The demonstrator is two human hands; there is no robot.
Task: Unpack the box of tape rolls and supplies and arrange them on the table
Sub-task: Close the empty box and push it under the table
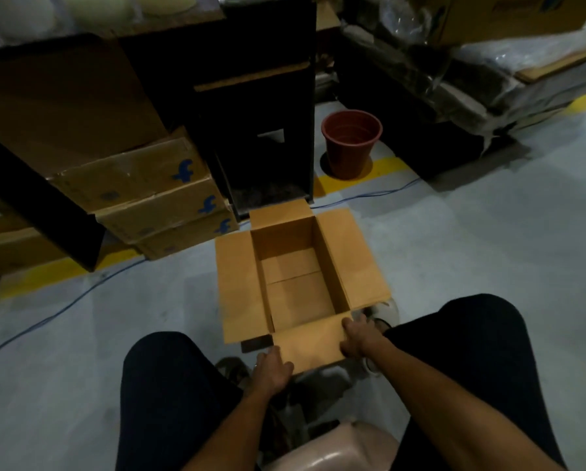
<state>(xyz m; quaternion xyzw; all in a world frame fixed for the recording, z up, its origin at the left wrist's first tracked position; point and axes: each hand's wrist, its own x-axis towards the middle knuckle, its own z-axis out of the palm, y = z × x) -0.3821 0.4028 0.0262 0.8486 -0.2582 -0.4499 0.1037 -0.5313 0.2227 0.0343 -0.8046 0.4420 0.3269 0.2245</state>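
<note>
An open brown cardboard box [298,287] stands on the grey floor between my knees, all flaps folded outward. Its inside shows only the bare cardboard bottom; no tape rolls or supplies are visible. My left hand [271,368] grips the left corner of the near flap [310,345]. My right hand [357,338] holds the same flap's right edge, thumb on top. Both forearms reach down from the bottom of the view.
A stack of cardboard boxes [155,198] with blue logos sits to the left beside a dark shelf unit [264,130]. A brown plastic pot [351,142] stands behind the box. A blue cable [47,317] runs over the floor. A beige seat [335,450] is under me.
</note>
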